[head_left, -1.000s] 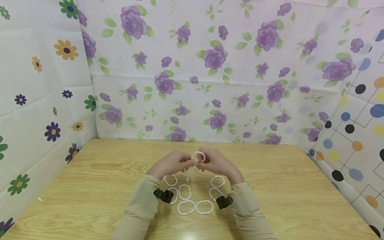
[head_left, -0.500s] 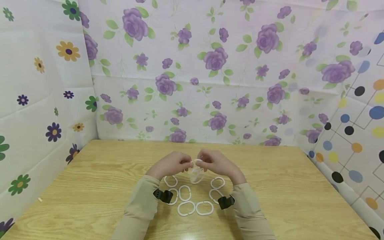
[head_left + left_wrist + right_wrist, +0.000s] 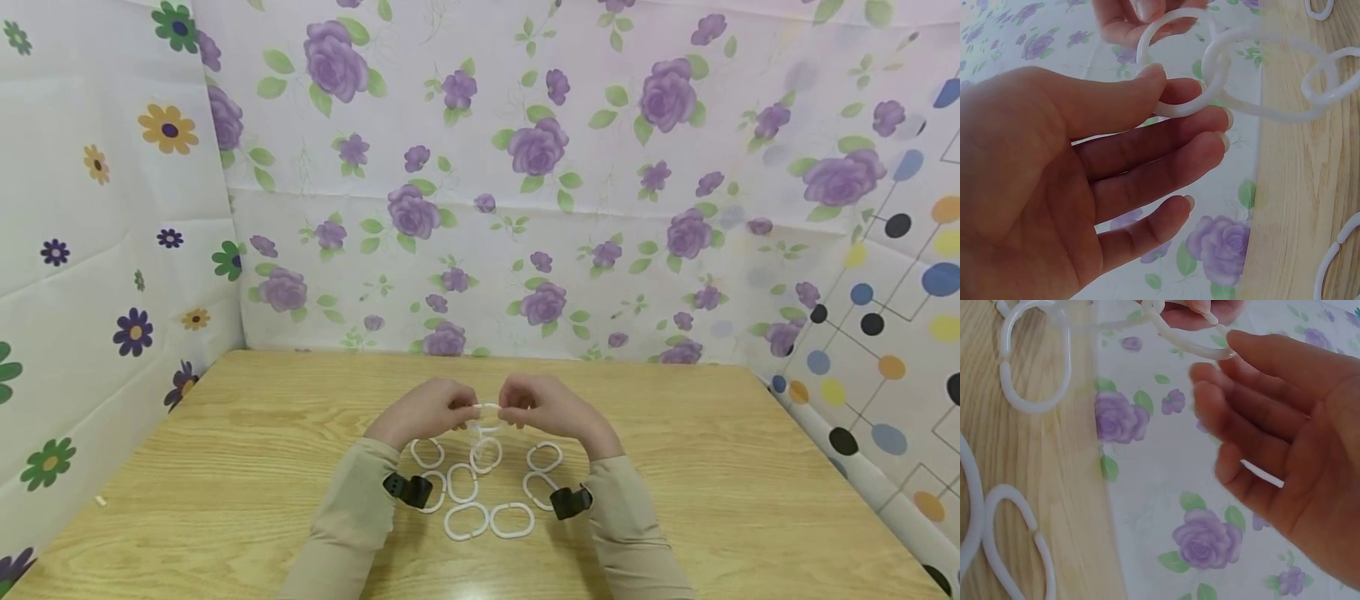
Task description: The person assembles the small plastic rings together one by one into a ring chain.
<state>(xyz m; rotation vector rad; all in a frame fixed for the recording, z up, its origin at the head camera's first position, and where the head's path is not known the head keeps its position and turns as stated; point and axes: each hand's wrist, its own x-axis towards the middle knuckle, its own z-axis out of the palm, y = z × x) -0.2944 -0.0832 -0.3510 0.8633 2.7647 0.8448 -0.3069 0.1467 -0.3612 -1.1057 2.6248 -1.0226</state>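
Between the hands is an oval white plastic chain link [image 3: 1175, 111], held up over the table. My left hand [image 3: 427, 408] pinches its near side between thumb and forefinger, the other fingers loosely bent. On the opposite side my right hand [image 3: 555, 410] holds the same link at its thumb and fingertips; the right wrist view shows the thumb [image 3: 1260, 347] against the link's end. A second link [image 3: 1272, 115] hooks through the held one and hangs down blurred, with a third link [image 3: 486, 456] joined below it.
Several loose white links [image 3: 512, 521] lie on the wooden table [image 3: 225, 467] in a rough arc in front of the hands and under the wrists. A small pale piece [image 3: 101, 500] is near the table's left edge. Flowered sheets [image 3: 480, 250] hang behind and at the sides.
The raised link has come down and now lies stretched between the hands. The joined links have swung down below it. My right hand has shifted slightly right; the left has barely moved.
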